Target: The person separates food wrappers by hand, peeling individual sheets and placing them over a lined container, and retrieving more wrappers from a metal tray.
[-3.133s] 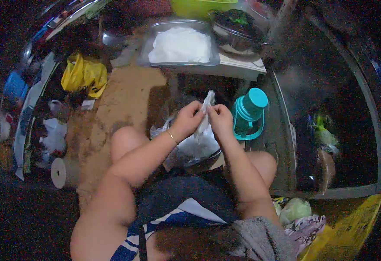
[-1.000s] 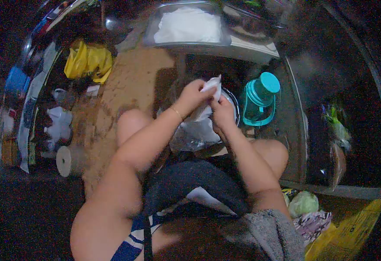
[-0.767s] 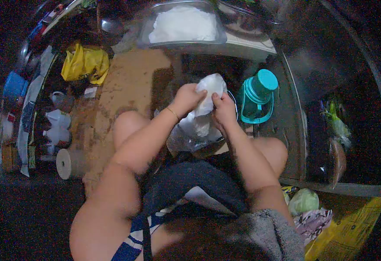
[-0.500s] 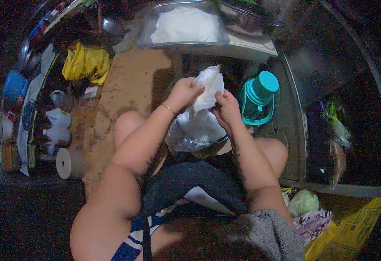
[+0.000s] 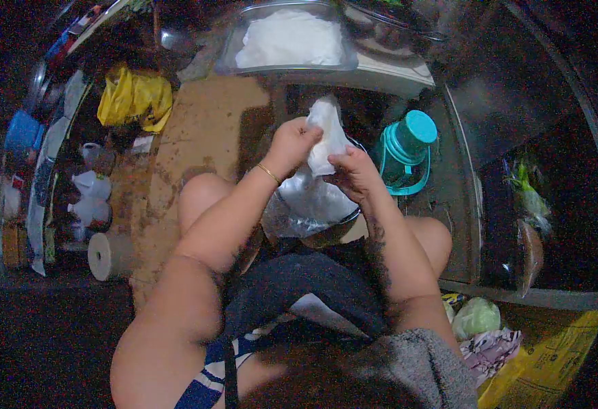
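Observation:
A thin white sheet (image 5: 325,140) is stretched between my two hands, its upper end pointing away from me. My left hand (image 5: 295,144) pinches its left edge between thumb and fingers, and a thin bracelet circles that wrist. At the lower right edge, my right hand (image 5: 357,173) grips it with thumb and fingers. Beneath both hands lies clear plastic (image 5: 310,204) over a round container between my legs; my hands partly hide it. Beyond them, a clear tray (image 5: 228,63) holds a pile of white sheets (image 5: 291,41).
To the right stands a turquoise bucket (image 5: 411,140). On the left are cardboard (image 5: 200,129), a yellow bag (image 5: 134,99), white jugs (image 5: 92,198) and a roll (image 5: 108,256). A pale green cabbage (image 5: 477,318) sits at the lower right, with leafy greens (image 5: 527,187) farther up.
The white sheet was narrow and bunched earlier, then spread wider; now its upper part is narrower again. My right hand has shifted slightly down along it. The view has moved since the earliest frame.

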{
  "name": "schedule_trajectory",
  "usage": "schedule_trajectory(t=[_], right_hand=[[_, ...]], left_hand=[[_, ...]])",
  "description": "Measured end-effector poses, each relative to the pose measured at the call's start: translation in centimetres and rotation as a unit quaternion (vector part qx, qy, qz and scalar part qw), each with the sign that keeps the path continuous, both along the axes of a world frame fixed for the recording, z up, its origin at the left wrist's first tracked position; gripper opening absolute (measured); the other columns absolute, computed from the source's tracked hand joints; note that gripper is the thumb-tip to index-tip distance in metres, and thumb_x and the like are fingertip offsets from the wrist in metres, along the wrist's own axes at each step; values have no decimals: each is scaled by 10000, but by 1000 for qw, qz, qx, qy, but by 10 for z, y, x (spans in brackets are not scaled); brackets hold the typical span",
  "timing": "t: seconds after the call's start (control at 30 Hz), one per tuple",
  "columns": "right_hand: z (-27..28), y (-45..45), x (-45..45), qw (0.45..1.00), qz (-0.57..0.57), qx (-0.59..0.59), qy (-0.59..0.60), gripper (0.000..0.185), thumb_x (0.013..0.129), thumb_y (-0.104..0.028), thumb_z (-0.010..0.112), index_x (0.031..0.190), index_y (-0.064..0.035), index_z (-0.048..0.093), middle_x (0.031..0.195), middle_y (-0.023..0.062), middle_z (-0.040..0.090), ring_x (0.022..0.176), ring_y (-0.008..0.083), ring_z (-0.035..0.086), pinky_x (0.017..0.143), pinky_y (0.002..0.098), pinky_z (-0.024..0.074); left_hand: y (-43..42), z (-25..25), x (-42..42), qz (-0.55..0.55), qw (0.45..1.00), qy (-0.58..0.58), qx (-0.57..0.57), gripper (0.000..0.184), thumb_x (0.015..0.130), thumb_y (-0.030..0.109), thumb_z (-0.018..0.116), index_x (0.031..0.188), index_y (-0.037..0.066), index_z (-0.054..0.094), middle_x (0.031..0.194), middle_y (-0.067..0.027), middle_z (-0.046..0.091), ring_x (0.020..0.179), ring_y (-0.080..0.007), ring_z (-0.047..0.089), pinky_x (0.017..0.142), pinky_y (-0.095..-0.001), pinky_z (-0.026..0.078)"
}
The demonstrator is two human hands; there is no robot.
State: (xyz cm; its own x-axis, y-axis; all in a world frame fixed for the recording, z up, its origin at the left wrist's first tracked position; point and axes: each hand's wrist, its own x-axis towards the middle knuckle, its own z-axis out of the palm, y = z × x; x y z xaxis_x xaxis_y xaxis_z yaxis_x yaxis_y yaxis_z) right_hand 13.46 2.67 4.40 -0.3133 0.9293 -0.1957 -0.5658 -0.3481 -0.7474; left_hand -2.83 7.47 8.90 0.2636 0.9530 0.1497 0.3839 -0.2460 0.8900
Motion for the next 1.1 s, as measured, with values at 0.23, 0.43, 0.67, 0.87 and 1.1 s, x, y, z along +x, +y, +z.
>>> schedule_trajectory(t=[0.23, 0.43, 0.67, 0.87, 1.1], right_hand=[[0, -3, 3, 989, 23, 49, 141, 579, 708, -102, 679, 1237, -5, 463, 1142, 122, 595, 1014, 302, 608, 890, 464, 498], [11, -7, 5, 985, 62, 49, 153, 587, 685, -103, 719, 1216, 1, 492, 1123, 114, 610, 1033, 279, 602, 925, 436, 472], [0, -1, 10, 996, 27, 32, 75, 510, 711, -126, 713, 1167, -2, 520, 1053, 107, 628, 982, 257, 617, 869, 388, 497], [7, -2, -7, 984, -126, 123, -41, 486, 698, -131, 746, 1115, -44, 512, 1035, 87, 598, 926, 210, 604, 809, 357, 500], [-12, 2, -17, 959, -132, 158, -194, 551, 684, -70, 754, 1140, -82, 443, 1024, 102, 580, 922, 192, 595, 717, 300, 516]], left_hand=[[9, 11, -10, -72, 990, -44, -109, 216, 864, 226, 602, 890, 14, 639, 763, -9, 626, 667, -105, 554, 634, -291, 468], [8, 22, -18, -114, 980, -64, -151, 293, 861, 322, 611, 850, 30, 640, 738, 12, 611, 637, -91, 529, 606, -285, 456], [7, 23, -19, -95, 986, 0, -136, 250, 866, 278, 619, 851, 30, 645, 755, 16, 614, 648, -75, 520, 605, -270, 453], [23, -10, -22, -128, 976, -61, -163, 208, 893, 230, 579, 880, 31, 642, 829, 3, 634, 698, -82, 543, 654, -265, 462], [16, -14, -15, -130, 949, -95, -271, 202, 892, 216, 572, 965, 42, 643, 864, 3, 642, 749, -101, 553, 701, -282, 463]])
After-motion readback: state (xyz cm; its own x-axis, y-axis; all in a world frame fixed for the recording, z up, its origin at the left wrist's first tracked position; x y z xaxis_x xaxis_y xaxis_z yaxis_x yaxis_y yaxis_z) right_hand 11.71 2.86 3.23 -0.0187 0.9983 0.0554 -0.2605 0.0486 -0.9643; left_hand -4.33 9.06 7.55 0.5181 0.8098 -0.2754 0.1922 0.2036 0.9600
